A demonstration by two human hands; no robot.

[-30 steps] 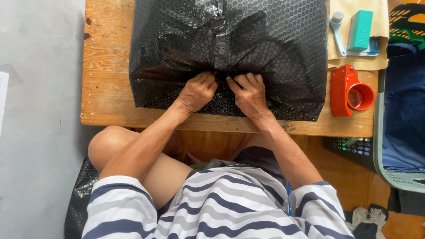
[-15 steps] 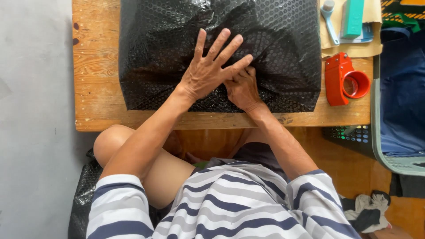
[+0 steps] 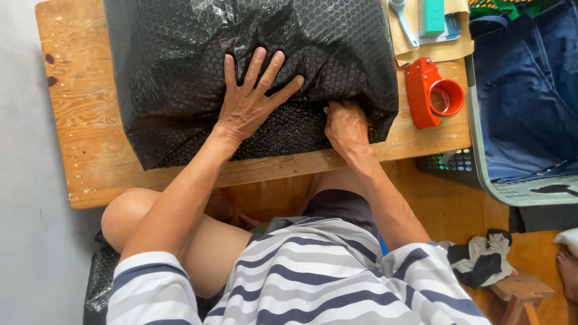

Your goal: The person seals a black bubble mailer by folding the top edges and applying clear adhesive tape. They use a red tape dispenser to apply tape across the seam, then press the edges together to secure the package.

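— Wooden counter [image 3: 90,162] first, near edge: what's on it?
— Black bubble wrap bundle [image 3: 253,66], covering most of it.
— And the hands?
— Left hand [image 3: 250,99] lies flat, fingers spread, pressing the fold down. Right hand [image 3: 344,125] is closed, pinching the wrap's near edge.
— Advice?
— I'd keep that fold pinned taut. Further off, the red tape dispenser [image 3: 432,93] sits just beside the bundle.

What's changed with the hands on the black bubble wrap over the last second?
The left hand let go of the gathered wrap, opened flat with fingers spread, and now presses down on the black bubble-wrapped bundle. The right hand slid out toward the bundle's right near edge and is curled there, pinching the wrap. The bundle is still on the wooden table, and the red tape dispenser beside it is untouched.
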